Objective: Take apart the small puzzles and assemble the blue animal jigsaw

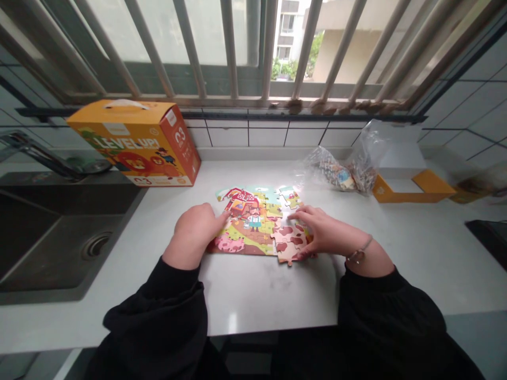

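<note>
The farm jigsaw [253, 235] lies flat on the desk [273, 295], to the right of the tall orange box [138, 150] and nearer the person than that box. On the side facing the box, the left hand [195, 232] rests at the jigsaw's left edge, thumb lying on the picture; its other fingers are hidden, so how far it is open, and whether it pinches the edge, cannot be told. On the side away from the box, the right hand [322, 232] is partly open, thumb and fingers parted and bent over the cow-patterned section [291, 240], touching it without a clear grip. That section sits at the joined picture's right, its lower edge jutting toward the person, with a gap above it below the upper corner pieces [290, 198]. The pieces look like light, fairly stiff card, but the knobbed joints would probably flex or part if lifted from one side; best held low and flat by opposite outer edges, slid rather than raised, with no pressure on lone tabs. Well to the right of the orange box are a crinkled clear bag [340, 174] with pieces inside and, farther right, an open carton [412, 186].
</note>
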`<state>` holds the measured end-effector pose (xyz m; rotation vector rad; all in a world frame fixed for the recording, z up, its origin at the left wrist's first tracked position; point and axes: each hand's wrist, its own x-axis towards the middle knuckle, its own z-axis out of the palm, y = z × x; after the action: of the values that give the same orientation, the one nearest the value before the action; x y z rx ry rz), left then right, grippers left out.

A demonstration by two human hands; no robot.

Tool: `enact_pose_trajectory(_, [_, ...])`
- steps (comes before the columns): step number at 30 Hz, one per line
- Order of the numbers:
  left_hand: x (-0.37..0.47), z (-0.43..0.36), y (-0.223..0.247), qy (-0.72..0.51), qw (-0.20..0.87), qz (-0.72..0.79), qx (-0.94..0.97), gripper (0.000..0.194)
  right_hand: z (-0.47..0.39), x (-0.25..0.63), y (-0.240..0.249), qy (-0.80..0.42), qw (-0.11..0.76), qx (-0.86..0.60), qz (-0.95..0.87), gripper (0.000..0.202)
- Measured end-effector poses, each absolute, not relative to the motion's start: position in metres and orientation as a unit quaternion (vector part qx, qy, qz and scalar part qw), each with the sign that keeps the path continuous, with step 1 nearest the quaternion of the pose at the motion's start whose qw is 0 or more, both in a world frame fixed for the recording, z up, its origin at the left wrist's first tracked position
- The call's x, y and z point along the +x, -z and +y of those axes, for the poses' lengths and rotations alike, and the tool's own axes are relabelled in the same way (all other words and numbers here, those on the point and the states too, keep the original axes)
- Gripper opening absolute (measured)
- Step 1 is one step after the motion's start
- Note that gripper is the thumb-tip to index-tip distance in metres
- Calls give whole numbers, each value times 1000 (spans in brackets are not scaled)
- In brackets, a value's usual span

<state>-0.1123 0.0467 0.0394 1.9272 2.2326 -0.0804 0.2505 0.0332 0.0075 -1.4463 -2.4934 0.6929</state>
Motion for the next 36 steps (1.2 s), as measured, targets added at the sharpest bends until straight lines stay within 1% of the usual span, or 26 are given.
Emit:
enact_pose_trajectory(2, [-111, 46, -39, 22, 118, 736, 666, 62, 29, 247, -6, -218, 85, -507, -829, 87])
enact_pose_trajectory(4, [-112, 47, -34, 6, 142, 718, 681, 56, 27, 242, -6, -226, 91, -511, -824, 75])
enact_pose_trajectory(9, [-115, 52, -21, -85, 180, 694, 692, 47, 30, 234, -13, -273, 128, -526, -795, 49])
enact_pose_trajectory(11, [-115, 53, -19, -104, 181, 697, 686, 45, 32, 231, -16, -283, 145, -542, -778, 35])
enact_pose_trajectory(13, [-113, 54, -19, -106, 180, 704, 679, 43, 33, 230, -20, -295, 178, -553, -759, 26])
enact_pose_trajectory(15, [-111, 55, -19, -98, 178, 710, 675, 40, 34, 231, -23, -339, 225, -552, -728, 26])
enact_pose_trajectory(19, [-109, 56, -19, -94, 170, 719, 667, 38, 39, 237, -19, -521, 344, -499, -601, 48])
enact_pose_trajectory(21, [-108, 57, -20, -93, 168, 721, 665, 37, 45, 240, -12, -556, 383, -498, -545, 56])
enact_pose_trajectory(24, [-107, 57, -22, -89, 168, 723, 664, 34, 54, 242, -2, -491, 377, -574, -536, 58])
enact_pose_trajectory(26, [-106, 57, -22, -91, 166, 724, 664, 34, 58, 242, 0, -472, 388, -591, -526, 57])
enact_pose_trajectory(29, [-107, 58, -21, -93, 166, 721, 666, 34, 60, 241, -1, -543, 454, -522, -476, 58])
enact_pose_trajectory(31, [-107, 58, -20, -96, 168, 719, 667, 33, 60, 242, -1, -558, 471, -503, -463, 56])
enact_pose_trajectory(33, [-107, 58, -20, -97, 167, 720, 666, 31, 61, 244, 3, -508, 444, -553, -489, 51])
enact_pose_trajectory(36, [-107, 57, -21, -103, 168, 719, 666, 31, 65, 250, 14, -393, 385, -637, -540, 42])
